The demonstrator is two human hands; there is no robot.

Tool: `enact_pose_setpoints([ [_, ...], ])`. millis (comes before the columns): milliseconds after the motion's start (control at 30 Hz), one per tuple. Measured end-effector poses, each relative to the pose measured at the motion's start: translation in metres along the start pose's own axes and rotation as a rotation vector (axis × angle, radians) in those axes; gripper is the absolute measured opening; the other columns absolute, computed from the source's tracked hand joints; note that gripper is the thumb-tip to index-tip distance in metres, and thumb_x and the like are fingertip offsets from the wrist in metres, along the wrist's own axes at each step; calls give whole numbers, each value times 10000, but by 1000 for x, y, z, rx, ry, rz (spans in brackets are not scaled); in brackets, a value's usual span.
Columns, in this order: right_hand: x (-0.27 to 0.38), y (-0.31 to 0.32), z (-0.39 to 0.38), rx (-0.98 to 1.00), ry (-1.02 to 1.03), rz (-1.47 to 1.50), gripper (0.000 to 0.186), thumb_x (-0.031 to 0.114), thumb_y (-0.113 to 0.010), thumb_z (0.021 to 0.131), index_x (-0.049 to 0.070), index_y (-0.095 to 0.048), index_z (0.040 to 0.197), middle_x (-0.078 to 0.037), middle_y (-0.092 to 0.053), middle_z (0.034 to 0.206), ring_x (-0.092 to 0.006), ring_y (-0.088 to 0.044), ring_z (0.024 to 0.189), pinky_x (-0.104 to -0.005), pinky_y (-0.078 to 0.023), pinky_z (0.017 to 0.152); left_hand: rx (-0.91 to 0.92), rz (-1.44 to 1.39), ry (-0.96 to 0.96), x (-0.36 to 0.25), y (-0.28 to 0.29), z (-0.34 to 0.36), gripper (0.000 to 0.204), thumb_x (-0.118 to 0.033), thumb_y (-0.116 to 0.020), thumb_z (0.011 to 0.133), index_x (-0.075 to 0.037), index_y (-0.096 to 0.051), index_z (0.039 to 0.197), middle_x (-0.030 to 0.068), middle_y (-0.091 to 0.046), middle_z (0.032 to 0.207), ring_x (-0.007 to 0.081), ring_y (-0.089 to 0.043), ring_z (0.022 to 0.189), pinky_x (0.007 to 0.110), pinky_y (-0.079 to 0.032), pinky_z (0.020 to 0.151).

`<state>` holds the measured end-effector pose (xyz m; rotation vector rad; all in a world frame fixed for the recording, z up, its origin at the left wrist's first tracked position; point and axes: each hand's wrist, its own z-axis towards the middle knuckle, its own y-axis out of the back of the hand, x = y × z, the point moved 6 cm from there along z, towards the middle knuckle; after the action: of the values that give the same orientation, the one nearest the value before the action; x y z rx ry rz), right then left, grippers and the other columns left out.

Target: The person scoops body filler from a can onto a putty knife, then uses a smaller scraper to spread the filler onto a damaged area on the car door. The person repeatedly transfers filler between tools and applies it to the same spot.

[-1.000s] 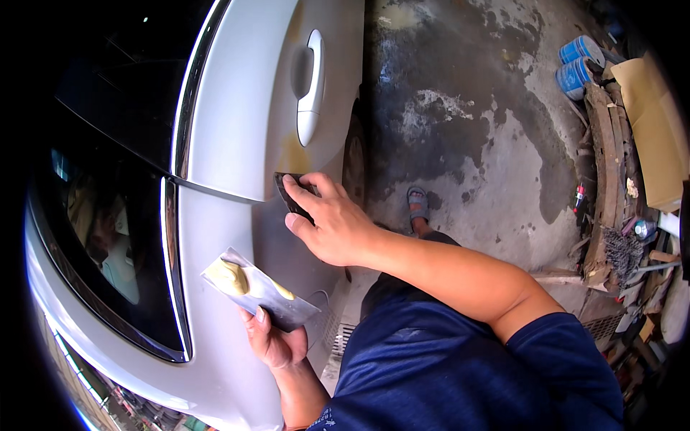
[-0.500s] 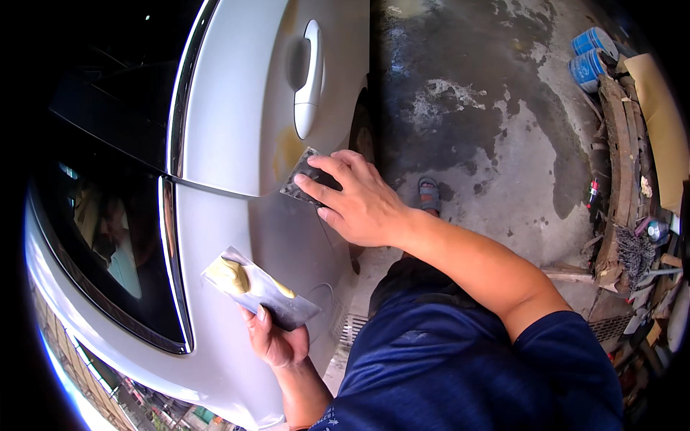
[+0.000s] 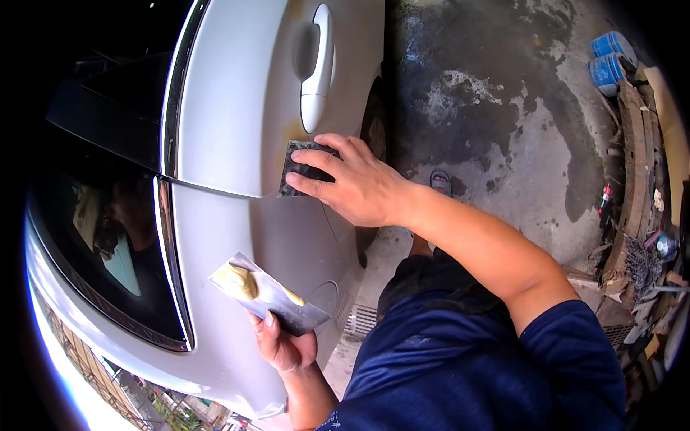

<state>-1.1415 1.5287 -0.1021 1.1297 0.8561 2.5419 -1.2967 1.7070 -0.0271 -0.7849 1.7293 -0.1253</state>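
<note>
My right hand [image 3: 363,183] grips a dark flat putty spreader [image 3: 309,171], fingers laid over its face. The spreader lies against the silver car door [image 3: 233,93], by the door's edge and just below the white door handle [image 3: 314,108]. A yellowish filler patch [image 3: 293,131] shows on the paint beside it. Lower down, my left hand [image 3: 284,350] pinches a flat metal plate [image 3: 277,305], thumb on top. A lump of pale yellow putty [image 3: 237,280] sits on its far left end, with a smaller smear along its right edge.
The car's rear side panel [image 3: 215,237] and dark window [image 3: 122,251] are at left. A stained concrete floor [image 3: 496,158] stretches away at right. Two blue cans [image 3: 606,72], worn timber [image 3: 632,165] and assorted clutter line the far right. A floor grate [image 3: 359,321] lies beside the car.
The spreader has turned more upright and shifted slightly up along the door edge with my right hand. The left hand's plate appears slightly lower and farther right. The whole view has shifted a little.
</note>
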Motion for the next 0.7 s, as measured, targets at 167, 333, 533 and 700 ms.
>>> enact_pose_setpoints([
  [167, -6, -12, -15, 19, -47, 19, 507, 57, -608, 791, 188, -546, 1277, -83, -427, 1342, -381, -399, 1215, -499, -376, 1000, -15, 24, 6, 1, 1, 2, 602, -9, -557, 850, -80, -368, 1417, 110, -527, 1319, 268, -516, 1213, 422, -388, 1057],
  [333, -11, -18, -33, 32, -105, 49, 545, 47, -631, 766, 180, -538, 1286, -87, -418, 1355, -385, -386, 1226, -507, -362, 1014, -13, 29, 0, 2, -4, 0, 600, -8, -556, 849, -76, -369, 1415, 112, -524, 1324, 267, -512, 1218, 423, -384, 1061],
  [533, 0, 0, -30, 9, -174, 69, 499, 86, -646, 766, 169, -562, 1251, -80, -413, 1355, -378, -379, 1216, -501, -365, 969, -3, 35, -2, -1, -3, 3, 607, -12, -563, 845, -75, -369, 1417, 109, -518, 1333, 263, -502, 1229, 423, -370, 1070],
  [700, 8, 5, -18, -7, -140, 90, 527, 62, -658, 757, 180, -562, 1261, -78, -420, 1363, -372, -371, 1239, -501, -370, 998, -27, 34, 8, 3, -6, 2, 606, -14, -567, 843, -78, -376, 1415, 100, -512, 1340, 255, -492, 1236, 423, -361, 1075],
])
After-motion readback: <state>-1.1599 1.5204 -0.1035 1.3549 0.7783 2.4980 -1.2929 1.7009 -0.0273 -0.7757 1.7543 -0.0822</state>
